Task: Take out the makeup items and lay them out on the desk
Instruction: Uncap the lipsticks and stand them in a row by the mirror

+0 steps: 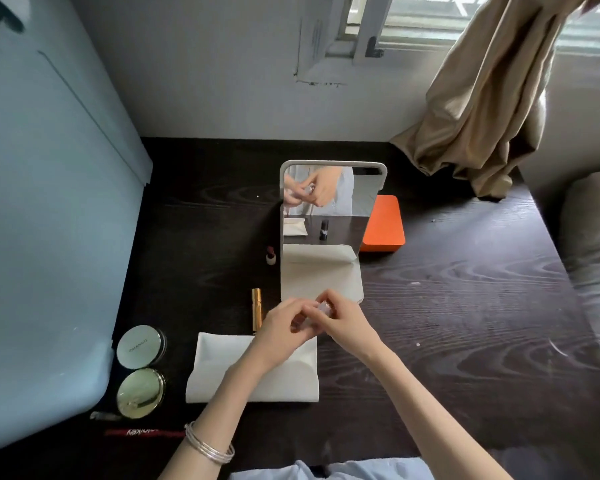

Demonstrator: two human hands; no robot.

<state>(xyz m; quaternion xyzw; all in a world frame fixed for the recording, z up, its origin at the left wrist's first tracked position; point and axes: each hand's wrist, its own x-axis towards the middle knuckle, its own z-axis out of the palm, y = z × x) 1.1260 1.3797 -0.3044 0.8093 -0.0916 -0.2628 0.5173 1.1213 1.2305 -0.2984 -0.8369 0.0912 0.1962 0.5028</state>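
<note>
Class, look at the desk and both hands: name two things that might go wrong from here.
1. Both hands, left and right, pinch a small clear item above the pouch; it may slip.
2. The left forearm lies close to the gold tube; a sideways move might roll it toward the compacts.

The counter (pixel 447 306) is dark wood with a plain grain and a dull sheen. The lipstick tube (pixel 256 309) looks like polished gold metal. One compact (pixel 139 346) has a matt pale lid, the other (pixel 140 393) a glossy gold one. The pouch (pixel 219 368) is soft white cloth. The mirror (pixel 329 202) is smooth glass in white plastic; the box (pixel 383 225) is matt orange.
</note>
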